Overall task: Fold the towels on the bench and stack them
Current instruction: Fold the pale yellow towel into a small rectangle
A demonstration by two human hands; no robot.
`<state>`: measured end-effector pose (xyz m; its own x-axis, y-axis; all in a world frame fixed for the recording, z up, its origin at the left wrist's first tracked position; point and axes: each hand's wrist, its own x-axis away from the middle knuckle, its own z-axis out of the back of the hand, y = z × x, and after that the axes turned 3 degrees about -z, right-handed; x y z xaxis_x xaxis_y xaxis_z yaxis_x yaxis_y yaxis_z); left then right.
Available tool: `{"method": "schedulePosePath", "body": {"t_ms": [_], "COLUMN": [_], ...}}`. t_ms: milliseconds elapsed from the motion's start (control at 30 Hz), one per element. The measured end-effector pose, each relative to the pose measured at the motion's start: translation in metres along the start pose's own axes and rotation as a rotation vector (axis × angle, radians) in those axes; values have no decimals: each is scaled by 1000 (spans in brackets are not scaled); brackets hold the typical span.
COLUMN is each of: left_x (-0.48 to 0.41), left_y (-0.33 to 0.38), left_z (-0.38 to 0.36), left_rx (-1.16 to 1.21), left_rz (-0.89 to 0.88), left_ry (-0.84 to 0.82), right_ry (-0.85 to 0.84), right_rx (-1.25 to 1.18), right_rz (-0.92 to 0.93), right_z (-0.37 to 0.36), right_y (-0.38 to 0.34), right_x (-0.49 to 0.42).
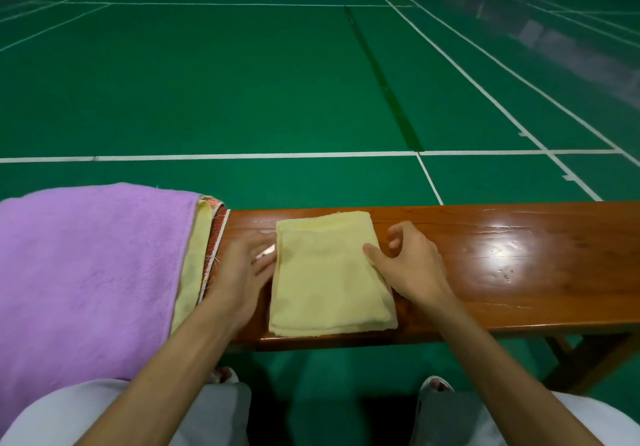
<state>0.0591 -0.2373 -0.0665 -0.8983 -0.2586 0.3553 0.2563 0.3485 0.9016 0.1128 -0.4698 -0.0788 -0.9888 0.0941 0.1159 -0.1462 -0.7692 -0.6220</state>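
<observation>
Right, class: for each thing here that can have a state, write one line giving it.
yellow towel: folded, flat on the bench
purple towel: unfolded, spread over other towels
left hand: fingers straight, blurred, beside yellow towel
right hand: loosely curled, thumb on yellow towel

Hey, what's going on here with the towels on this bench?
A person is working at a wooden bench on a green sports court. A folded yellow towel lies flat on the bench between the hands. The left hand, blurred, is at its left edge with fingers straight. The right hand has its thumb on the right edge. Further left, a purple towel lies spread over other cloths.
</observation>
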Motion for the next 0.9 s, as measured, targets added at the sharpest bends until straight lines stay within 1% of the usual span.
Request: {"method": "schedulePosePath", "body": {"t_ms": [33,67,100,167,233,267,300,333,367,500,600,700,800,900], "left_x": [-5,-8,-11,-11,-11,-12,-13,-14,-16,-20,-22,-19,-11,-1], "left_y": [-1,-4,-8,-16,-33,-43,-51,-58,-64,-71,-71,-70,-65,-68], "left_z": [4,7,8,4,-5,-9,-12,-12,-11,-1,6,14,28,47], "left_rx": [-126,-273,-429,-698,-1044,-1261,-1456,-1587,-1659,-1714,-1726,-1647,-1570,-1621], "left_rz": [-98,-197,-302,-518,-715,-771,-785,-763,-728,-635,-635,-669,-773,-875], "left_ry": [75,115,119,15,-169,-240,-281,-305,-314,-297,-295,-339,-427,-503], "right_ry": [51,82,93,31,-91,-149,-197,-226,-235,-223,-227,-238,-246,-288], "right_rx": [54,106,145,215,317,379,437,489,531,599,584,482,372,387], "right_rz": [55,122,212,411,526,544,547,547,548,509,480,498,620,738], "right_z": [0,-2,-4,-12,-24,-31,-38,-44,-49,-54,-51,-45,-29,-20], "right_y": [-2,-4,-6,-5,-2,-1,2,5,7,12,11,15,23,42], "right_x": [3,5,7,7,5,5,5,6,6,4,3,6,16,31]}}
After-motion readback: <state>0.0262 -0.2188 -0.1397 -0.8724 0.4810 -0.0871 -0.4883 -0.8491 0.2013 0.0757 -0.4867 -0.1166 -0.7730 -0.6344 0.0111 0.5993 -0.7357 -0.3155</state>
